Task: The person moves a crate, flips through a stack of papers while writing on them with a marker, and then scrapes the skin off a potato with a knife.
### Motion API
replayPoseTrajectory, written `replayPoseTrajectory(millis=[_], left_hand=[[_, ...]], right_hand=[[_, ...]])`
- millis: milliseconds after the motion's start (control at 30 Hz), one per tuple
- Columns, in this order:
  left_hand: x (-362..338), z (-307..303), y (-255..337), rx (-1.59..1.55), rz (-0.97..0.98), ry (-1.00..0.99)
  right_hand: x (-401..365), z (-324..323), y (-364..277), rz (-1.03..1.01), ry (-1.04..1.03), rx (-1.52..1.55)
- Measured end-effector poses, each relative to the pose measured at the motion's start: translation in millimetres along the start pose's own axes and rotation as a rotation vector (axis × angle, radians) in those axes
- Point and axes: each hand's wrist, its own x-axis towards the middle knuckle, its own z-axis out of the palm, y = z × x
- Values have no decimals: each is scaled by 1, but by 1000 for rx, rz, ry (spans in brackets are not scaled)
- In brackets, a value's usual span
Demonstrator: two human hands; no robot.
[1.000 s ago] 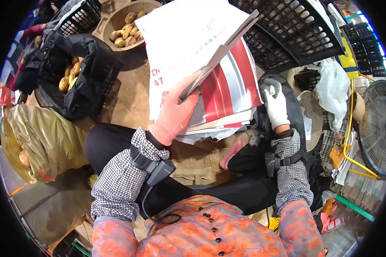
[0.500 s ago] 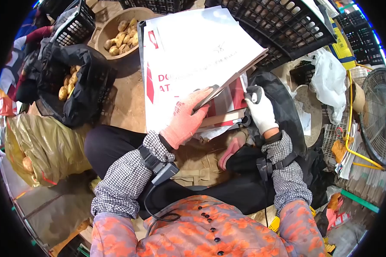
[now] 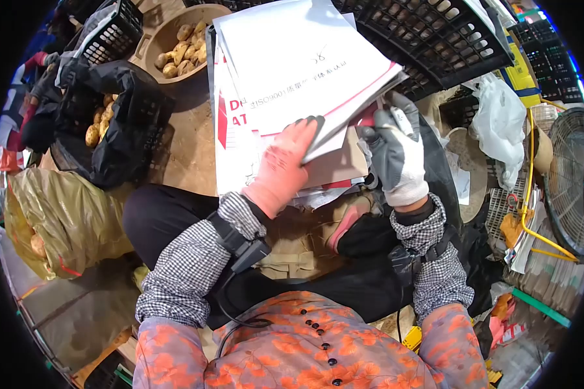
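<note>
Paper stack (image 3: 230, 159) laid just beside black crate (image 3: 444, 55), long axis running near to far; surface beneath mostly hidden. Top sheet (image 3: 292, 58) spread over stack's far end, its printed line slanted from near left to far right. Sheet's near edge grasped by left hand (image 3: 279, 167); thumb hard to make out. Right hand (image 3: 401, 155) curled at stack's right edge; whether anything is gripped there cannot be told. Red letters (image 3: 237, 120) partly covered by sheet.

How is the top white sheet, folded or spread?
Spread: the top white sheet shows its broad, marked face beyond the left hand, no fold visible.
</note>
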Motion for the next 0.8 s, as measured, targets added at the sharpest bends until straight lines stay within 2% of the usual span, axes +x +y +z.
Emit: replayPoseTrajectory(millis=[33, 67, 100, 167, 200, 233, 300, 333, 367, 400, 433, 500, 533, 600, 633, 700, 800], left_hand=[[3, -4, -5, -260, -84, 82], [7, -15, -3, -301, -142, 164], [10, -32, 3, -453, -327, 180], [10, -65, 3, -748, -415, 335], [7, -79, 1, -762, -423, 441], [3, -95, 2, -772, -569, 476], [-17, -106, -22, -725, -159, 458], [-21, -112, -32, -722, -161, 459], [-25, -118, -40, -333, -91, 414], [-27, -122, -44, 53, -21, 357], [-28, -122, -45, 53, -26, 358], [-27, -119, -38, -193, -79, 458], [-23, -119, -28, -189, -84, 463], [-15, -123, -11, -966, -481, 521], [-17, -124, -13, -962, -483, 525], [-22, -121, -21, -759, -479, 418], [-18, -121, -15, -830, -417, 481]], right_hand=[[6, 2, -1, -10, -3, 58], [13, 8, -9, -50, -10, 99], [19, 6, -9, -132, 24, 91], [37, -17, -9, -137, -68, 77], [36, -6, -11, -152, 44, -198], [39, -3, -3, -106, 32, -226], [52, -6, 24, -145, -210, -547], [50, -3, 40, -212, -277, -782], [45, 2, 50, -10, -207, -453], [46, 9, 59, -44, -226, -538], [50, 16, 66, -78, -246, -624], [64, 18, 83, -48, -288, -646], [68, 20, 90, -59, -301, -710], [72, 30, 101, -108, -271, -719], [72, 31, 104, -106, -275, -716], [72, 31, 103, -149, -328, -794], [76, 20, 108, -86, -303, -799]])
